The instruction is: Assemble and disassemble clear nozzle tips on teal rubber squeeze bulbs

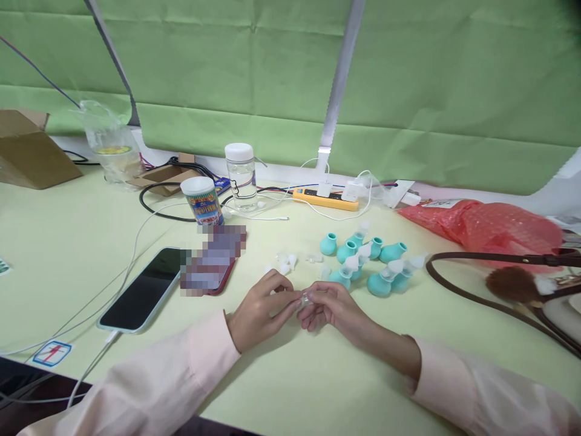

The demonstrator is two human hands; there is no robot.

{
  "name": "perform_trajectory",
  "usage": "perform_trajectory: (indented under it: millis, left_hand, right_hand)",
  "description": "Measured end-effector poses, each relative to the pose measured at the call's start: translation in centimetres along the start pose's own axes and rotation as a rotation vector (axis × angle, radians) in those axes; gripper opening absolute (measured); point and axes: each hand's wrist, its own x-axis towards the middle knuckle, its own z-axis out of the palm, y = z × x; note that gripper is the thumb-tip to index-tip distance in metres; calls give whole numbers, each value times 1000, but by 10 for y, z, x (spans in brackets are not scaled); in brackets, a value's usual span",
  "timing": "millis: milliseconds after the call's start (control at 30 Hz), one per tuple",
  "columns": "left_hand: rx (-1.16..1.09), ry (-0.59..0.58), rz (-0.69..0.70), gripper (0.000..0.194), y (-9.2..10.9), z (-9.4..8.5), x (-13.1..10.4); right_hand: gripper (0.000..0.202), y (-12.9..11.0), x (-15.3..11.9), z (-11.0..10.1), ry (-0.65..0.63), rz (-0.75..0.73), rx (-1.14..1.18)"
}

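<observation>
One small clear piece (306,299) at the fingertips of both hands, over the pale table (290,375). Left hand (265,309) pinches it from one side, right hand (338,306) from the other; its detail is partly hidden by fingers. Loose white pieces (285,266) lie just beyond the left hand. Teal bulbs (379,283) cluster beyond the right, several topped with translucent tips (396,266). Black-screened phone (143,290) lies left of the left hand, cable (109,343) plugged in.

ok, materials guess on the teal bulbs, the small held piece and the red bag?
Teal bulbs: likely silicone or rubber, maybe plastic; smooth, low-sheen, opaque.
Small held piece: probably clear plastic; translucent with glints, but partly covered.
Red bag: plastic film, perhaps bubble wrap; glossy, wrinkled, bumpy.
</observation>
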Motion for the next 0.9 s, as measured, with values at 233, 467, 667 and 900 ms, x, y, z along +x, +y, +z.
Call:
perform_trajectory:
  millis: [233, 467, 667, 900]
  left_hand:
    - [289, -90, 246, 23, 3, -1, -1]
    - [229, -89, 245, 33, 1, 1, -2]
    - [168, -48, 172, 30, -2, 6, -4]
    - [199, 1, 108, 19, 2, 6, -2]
  right_hand:
    - [18, -1, 1, -1, -4, 12, 31]
    - [18, 0, 1, -1, -25, 41, 48]
    - [15, 1, 2, -3, -80, 32, 101]
    - [21, -2, -1, 0, -87, 22, 40]
